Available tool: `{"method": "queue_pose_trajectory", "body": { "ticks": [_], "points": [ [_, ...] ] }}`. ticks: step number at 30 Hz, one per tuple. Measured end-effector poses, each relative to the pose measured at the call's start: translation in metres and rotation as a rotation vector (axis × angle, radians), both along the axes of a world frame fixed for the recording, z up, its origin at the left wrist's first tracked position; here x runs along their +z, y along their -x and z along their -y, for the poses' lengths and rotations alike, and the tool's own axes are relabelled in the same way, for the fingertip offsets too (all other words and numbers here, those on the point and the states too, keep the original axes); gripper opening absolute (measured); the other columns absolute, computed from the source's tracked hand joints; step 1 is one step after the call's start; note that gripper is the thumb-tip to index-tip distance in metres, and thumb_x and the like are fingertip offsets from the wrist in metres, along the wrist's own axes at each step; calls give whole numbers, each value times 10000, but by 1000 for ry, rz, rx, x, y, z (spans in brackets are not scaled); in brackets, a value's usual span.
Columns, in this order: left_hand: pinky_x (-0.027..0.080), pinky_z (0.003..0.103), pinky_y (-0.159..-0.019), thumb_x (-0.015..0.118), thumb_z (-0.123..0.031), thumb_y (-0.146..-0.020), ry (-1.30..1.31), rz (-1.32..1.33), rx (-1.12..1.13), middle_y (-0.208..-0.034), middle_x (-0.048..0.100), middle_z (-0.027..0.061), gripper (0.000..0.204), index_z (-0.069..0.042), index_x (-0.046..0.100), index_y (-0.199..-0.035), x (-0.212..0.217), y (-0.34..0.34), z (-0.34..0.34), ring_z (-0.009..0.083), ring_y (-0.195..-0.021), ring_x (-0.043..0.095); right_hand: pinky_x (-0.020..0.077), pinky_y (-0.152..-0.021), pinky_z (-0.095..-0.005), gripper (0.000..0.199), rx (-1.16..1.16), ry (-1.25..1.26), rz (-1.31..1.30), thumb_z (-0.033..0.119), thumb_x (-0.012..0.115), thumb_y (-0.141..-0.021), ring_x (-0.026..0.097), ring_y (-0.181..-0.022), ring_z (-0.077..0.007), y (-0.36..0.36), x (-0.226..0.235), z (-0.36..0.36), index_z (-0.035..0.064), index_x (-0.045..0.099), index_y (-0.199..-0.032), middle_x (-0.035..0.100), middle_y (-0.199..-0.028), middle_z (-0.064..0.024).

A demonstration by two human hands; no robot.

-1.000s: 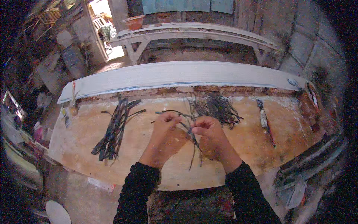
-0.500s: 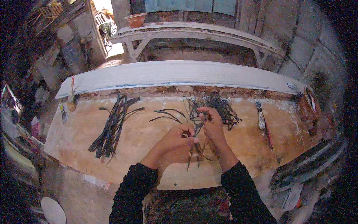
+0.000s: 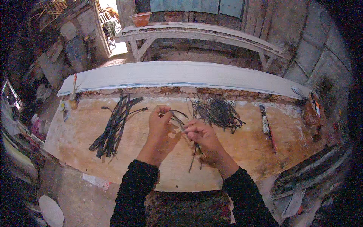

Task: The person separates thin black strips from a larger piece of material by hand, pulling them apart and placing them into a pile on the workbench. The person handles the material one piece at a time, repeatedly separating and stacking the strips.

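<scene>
My left hand [image 3: 159,122] is closed in a pinch at the far ends of a few thin dark strips [image 3: 175,118]. Closer to me, my right hand [image 3: 203,136] pinches the same strips near their middle, and their loose tails hang down below its fingers towards the board. Exactly where the fingertips meet the strips is partly hidden. Beyond the right hand lies a tangled heap of thin black strands [image 3: 221,111]. A bunch of wider, flat black strips [image 3: 111,130] rests to the left of my left hand.
The wooden board [image 3: 151,178] carries a brush-like tool with a red handle [image 3: 269,130] at right. A brown container [image 3: 312,111] stands at its right end, a brush [image 3: 74,90] at its left. Behind runs a white plank [image 3: 181,75]; farther back, a bench holds an orange bowl [image 3: 140,19].
My left hand has moved left and away from me to the strips' far ends. My right hand has come down and nearer, now gripping the strips around their middle.
</scene>
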State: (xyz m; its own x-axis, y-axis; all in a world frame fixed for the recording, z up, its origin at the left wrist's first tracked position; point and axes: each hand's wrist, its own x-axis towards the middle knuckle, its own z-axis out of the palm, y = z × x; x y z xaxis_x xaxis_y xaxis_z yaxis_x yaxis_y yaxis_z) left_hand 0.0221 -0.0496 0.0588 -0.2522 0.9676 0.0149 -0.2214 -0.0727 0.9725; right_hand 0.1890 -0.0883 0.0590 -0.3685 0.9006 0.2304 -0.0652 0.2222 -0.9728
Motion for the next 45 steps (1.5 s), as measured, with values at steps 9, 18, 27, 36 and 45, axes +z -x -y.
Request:
{"method": "queue_pose_trajectory", "body": {
  "ticks": [9, 18, 27, 36, 45],
  "points": [
    [418, 216, -573, 630, -53, -755, 24, 118, -290, -741, 583, 0, 88, -63, 609, -840, -33, 5, -11, 74, -613, 491, 430, -736, -251, 115, -38, 74, -63, 81, 688, -736, 550, -784, -123, -6, -5, -5, 35, 600, -795, 573, -823, -34],
    [429, 238, -656, 629, -30, -767, 37, 115, -673, -778, 572, -1, 90, -25, 589, -847, -36, -16, 13, 89, -723, 535, 382, -611, -232, 174, -555, -121, 291, 8, 661, -710, 462, -653, -77, -16, -22, -33, 51, 492, -699, 494, -690, 10],
    [398, 223, -733, 640, -57, -780, 48, 305, -982, -853, 548, -29, 90, -31, 571, -832, -46, -37, 29, 55, -808, 499, 389, -602, -257, 85, -754, -270, 251, 46, 643, -761, 468, -648, -105, -33, -30, -50, 42, 560, -780, 500, -687, -14],
    [412, 214, -553, 662, -70, -769, 15, 83, -426, -710, 557, -6, 77, -45, 596, -801, -34, -12, 5, 70, -613, 508, 428, -793, -329, 101, -834, -349, 316, 40, 688, -654, 527, -838, -234, -32, -36, -53, 79, 659, -743, 562, -775, -56],
    [395, 217, -362, 671, -59, -752, 31, 127, -54, -668, 535, 11, 93, -29, 583, -749, -32, 0, -11, 84, -507, 490, 485, -721, -294, 126, 146, 302, 5, 99, 661, -775, 512, -909, -130, 17, 8, 14, 37, 626, -879, 502, -1038, -19]
  ]
}}
